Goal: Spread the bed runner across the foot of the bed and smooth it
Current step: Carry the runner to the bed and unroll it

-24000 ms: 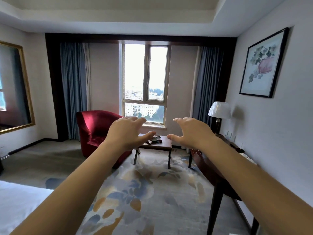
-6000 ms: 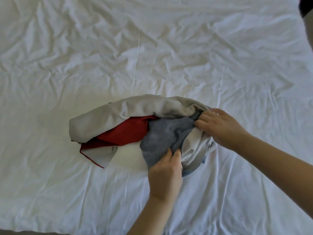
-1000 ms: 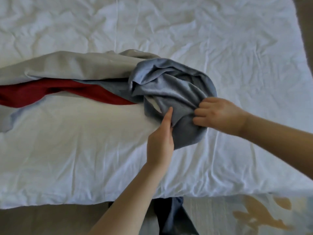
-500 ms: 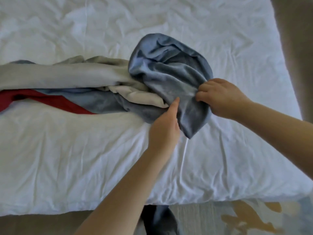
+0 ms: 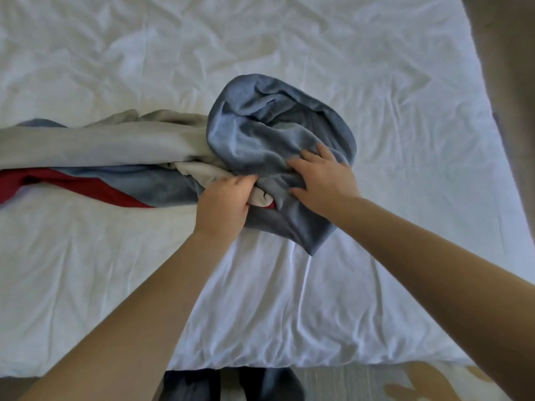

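The bed runner [image 5: 254, 131], grey-blue with beige and red parts, lies bunched across the white bed [image 5: 289, 299]. Its left part stretches out of view at the left edge; its right end is a crumpled blue heap. My left hand [image 5: 224, 206] grips a beige fold under the heap. My right hand [image 5: 321, 178] lies on the blue cloth with fingers spread, its fingertips pressing into the fabric.
The bed's foot edge runs along the bottom, with patterned carpet [image 5: 419, 383] and my dark-clothed legs [image 5: 231, 386] below it. The bed's right edge meets brown floor [image 5: 509, 82] at the far right. Wrinkled white sheet surrounds the runner.
My left hand has closed on the beige fold under the heap. My right hand let go of the blue edge and spread its fingers on top of the cloth.
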The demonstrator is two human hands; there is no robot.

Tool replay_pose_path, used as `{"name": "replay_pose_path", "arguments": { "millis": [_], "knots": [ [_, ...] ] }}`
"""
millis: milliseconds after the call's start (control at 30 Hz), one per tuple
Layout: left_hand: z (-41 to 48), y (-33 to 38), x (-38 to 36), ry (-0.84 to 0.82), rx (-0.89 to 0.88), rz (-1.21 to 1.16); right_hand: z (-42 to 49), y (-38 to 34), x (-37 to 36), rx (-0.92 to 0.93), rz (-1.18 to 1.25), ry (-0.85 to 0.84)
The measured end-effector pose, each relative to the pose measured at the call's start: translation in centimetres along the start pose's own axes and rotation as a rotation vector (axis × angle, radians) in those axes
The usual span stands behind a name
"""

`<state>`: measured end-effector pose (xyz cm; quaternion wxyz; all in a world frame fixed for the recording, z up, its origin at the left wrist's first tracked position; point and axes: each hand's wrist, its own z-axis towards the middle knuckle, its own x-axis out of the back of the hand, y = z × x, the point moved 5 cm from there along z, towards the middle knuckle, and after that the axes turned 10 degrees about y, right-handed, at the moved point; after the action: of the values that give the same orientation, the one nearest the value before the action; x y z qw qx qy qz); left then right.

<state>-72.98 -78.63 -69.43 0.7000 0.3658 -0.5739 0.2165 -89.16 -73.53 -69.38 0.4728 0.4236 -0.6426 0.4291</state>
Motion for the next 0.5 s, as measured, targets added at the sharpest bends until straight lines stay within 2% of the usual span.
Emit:
{"name": "replay_pose_path", "arguments": {
  "millis": [200, 400, 500],
  "knots": [
    [-0.3, 0.5, -0.1, -0.031, -0.027, 0.033, -0.8, 0.9, -0.3, 0.104, -0.084, 0.149],
    [-1.9, 2.1, 0.8, 0.072, -0.096, -0.063, -3.8, 2.5, -0.1, 0.108, -0.052, 0.104],
    [-3.2, 2.6, 1.2, 0.101, -0.093, -0.187, -5.4, 3.1, 0.4, 0.116, 0.002, 0.137]
  ]
}}
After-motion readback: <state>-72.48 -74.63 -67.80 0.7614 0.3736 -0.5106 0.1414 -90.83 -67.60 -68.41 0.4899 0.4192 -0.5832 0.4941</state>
